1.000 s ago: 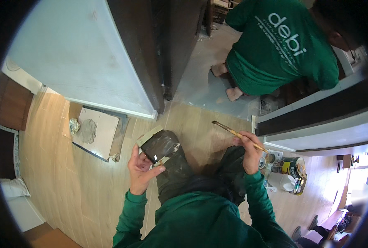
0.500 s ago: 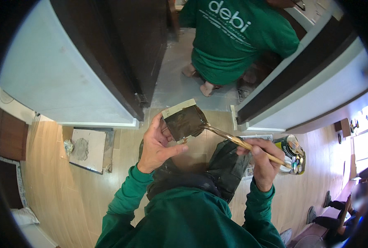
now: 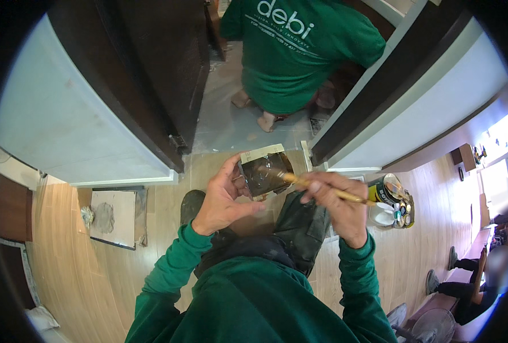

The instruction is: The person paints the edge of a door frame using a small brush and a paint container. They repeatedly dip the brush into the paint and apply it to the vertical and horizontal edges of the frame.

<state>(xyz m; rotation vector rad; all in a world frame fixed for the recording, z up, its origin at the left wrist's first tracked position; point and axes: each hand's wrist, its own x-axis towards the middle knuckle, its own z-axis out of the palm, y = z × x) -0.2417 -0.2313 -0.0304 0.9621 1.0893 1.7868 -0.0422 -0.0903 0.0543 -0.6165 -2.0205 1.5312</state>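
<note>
My left hand holds up a small square piece, perhaps a cut carton, coated in glossy dark brown paint with a pale strip along its far edge. Its fingers go behind the left side, and the thumb stretches below the near edge. In my right hand is a slim paintbrush with a golden-yellow handle, pinched between thumb and fingers. Motion smears its head, which lies over the brown paint on the square's right half. Whether the bristles press on the surface I cannot tell.
A co-worker in a green shirt crouches in the doorway ahead, between dark door frames. Right of me stand a paint can and several small pots. A board with grey filler lies left. Another person sits far right.
The brush has shifted left and inward over the brown surface, with my right hand following. My left hand and the square have moved slightly right. The whole view has shifted a little.
</note>
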